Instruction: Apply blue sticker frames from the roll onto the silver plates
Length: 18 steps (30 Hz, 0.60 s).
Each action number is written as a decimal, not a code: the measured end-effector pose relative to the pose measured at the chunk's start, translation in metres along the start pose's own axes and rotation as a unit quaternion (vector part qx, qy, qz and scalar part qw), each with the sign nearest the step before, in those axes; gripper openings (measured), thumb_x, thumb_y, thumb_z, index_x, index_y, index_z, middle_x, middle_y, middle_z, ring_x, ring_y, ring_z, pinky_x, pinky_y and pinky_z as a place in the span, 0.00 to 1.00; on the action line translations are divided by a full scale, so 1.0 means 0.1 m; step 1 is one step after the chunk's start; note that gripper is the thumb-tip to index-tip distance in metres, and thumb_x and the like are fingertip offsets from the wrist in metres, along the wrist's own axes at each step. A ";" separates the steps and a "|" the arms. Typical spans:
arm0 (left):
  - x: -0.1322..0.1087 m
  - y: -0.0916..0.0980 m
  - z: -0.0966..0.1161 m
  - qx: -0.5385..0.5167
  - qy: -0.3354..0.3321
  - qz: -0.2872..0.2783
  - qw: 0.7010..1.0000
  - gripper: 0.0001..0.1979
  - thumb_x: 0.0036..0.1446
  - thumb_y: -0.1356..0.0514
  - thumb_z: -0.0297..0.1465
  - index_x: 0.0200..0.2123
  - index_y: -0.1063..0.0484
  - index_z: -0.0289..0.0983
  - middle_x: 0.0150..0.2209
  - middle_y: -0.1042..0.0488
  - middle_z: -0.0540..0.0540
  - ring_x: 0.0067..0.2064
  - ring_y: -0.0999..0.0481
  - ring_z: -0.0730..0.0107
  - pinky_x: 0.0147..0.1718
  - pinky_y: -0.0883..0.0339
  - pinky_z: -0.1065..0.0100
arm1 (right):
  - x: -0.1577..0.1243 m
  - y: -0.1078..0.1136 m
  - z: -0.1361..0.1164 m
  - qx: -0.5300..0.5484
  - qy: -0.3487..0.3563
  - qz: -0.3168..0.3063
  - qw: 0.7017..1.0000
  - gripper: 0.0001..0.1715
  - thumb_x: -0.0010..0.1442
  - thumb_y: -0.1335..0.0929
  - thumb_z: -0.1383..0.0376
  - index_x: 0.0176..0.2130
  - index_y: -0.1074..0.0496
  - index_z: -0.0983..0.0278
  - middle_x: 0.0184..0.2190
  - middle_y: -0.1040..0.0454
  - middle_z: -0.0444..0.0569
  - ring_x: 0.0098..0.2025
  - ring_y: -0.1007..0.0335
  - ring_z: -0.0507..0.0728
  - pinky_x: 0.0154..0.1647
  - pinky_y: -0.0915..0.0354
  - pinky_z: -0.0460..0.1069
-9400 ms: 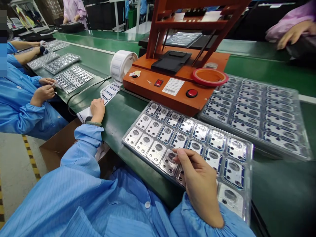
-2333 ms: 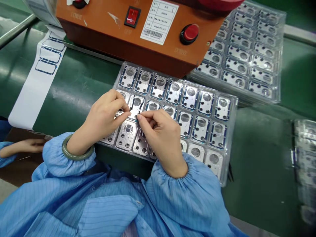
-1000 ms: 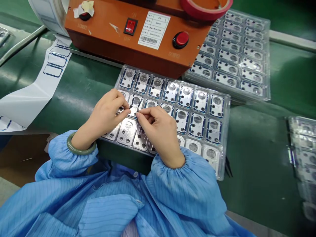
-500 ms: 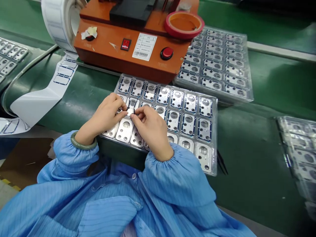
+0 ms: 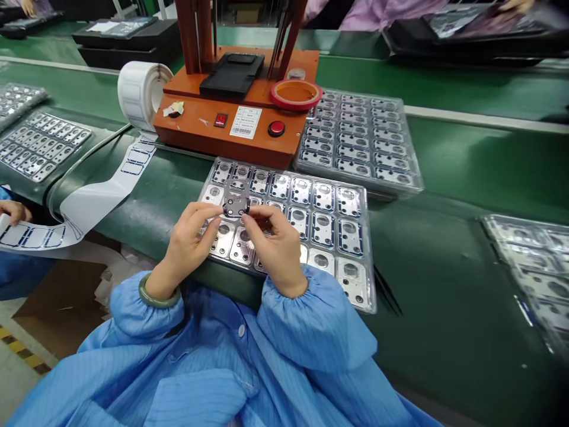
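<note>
head view: long green belt (image 5: pixel 489 160), clear plastic tray (image 5: pixel 370 249) on it, full of shiny silver plates (image 5: pixel 322 228). left hand (image 5: pixel 189 246), right hand (image 5: pixel 275 249) just above tray, fingers (image 5: pixel 258 214) nearly closed, pinching small dark plate (image 5: pixel 236 207) from both sides.

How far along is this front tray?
Done: the upper rows of plates on the front tray show blue outlines. In hand: the left hand and right hand pinch a small dark-edged plate above the tray. Left: the bare silver plates along the bottom row, without blue outlines.
</note>
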State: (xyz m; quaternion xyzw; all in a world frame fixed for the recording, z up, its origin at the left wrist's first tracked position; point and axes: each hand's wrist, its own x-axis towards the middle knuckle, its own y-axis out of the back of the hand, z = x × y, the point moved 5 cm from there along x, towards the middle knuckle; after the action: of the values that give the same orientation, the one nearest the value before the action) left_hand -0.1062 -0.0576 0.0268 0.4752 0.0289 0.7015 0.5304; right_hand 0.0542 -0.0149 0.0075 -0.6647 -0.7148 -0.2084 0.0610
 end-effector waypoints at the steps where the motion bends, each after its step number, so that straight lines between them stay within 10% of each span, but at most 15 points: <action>1: -0.03 0.00 0.06 0.004 -0.005 0.020 1.000 0.10 0.61 0.44 0.24 0.45 0.28 0.38 0.42 0.25 0.44 0.45 0.24 0.67 0.46 0.28 0.61 | -0.02 0.02 -0.01 -0.001 0.008 0.006 1.000 0.05 0.60 0.32 0.63 0.39 0.27 0.61 0.33 0.24 0.44 0.32 0.28 0.51 0.37 0.29 0.49; 6: -0.16 -0.09 0.28 0.030 -0.024 0.088 0.995 0.16 0.61 0.45 0.23 0.52 0.30 0.40 0.46 0.23 0.43 0.48 0.23 0.64 0.49 0.27 0.58 | -0.09 0.11 -0.04 0.012 0.023 0.029 0.999 0.05 0.60 0.31 0.62 0.39 0.27 0.59 0.34 0.24 0.45 0.32 0.28 0.52 0.35 0.28 0.50; 11: -0.18 -0.26 0.24 -0.148 0.099 0.086 0.980 0.27 0.63 0.44 0.29 0.64 0.44 0.43 0.52 0.26 0.41 0.47 0.22 0.66 0.48 0.26 0.62 | -0.12 0.21 -0.04 0.032 0.023 0.038 0.999 0.04 0.60 0.31 0.65 0.38 0.27 0.59 0.33 0.24 0.43 0.32 0.28 0.51 0.34 0.29 0.48; 18: -0.06 -0.47 0.13 -0.346 0.260 0.044 0.901 0.14 0.58 0.36 0.35 0.48 0.26 0.42 0.37 0.21 0.49 0.33 0.19 0.72 0.37 0.23 0.69 | -0.12 0.28 -0.04 0.023 0.006 0.028 0.999 0.03 0.59 0.31 0.66 0.37 0.28 0.60 0.32 0.25 0.42 0.30 0.29 0.51 0.33 0.29 0.48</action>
State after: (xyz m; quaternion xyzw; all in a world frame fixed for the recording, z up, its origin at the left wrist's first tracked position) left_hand -0.0634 -0.0481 0.0044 0.0634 -0.0992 0.7884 0.6038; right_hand 0.0821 -0.0267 0.0132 -0.6816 -0.7002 -0.1941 0.0863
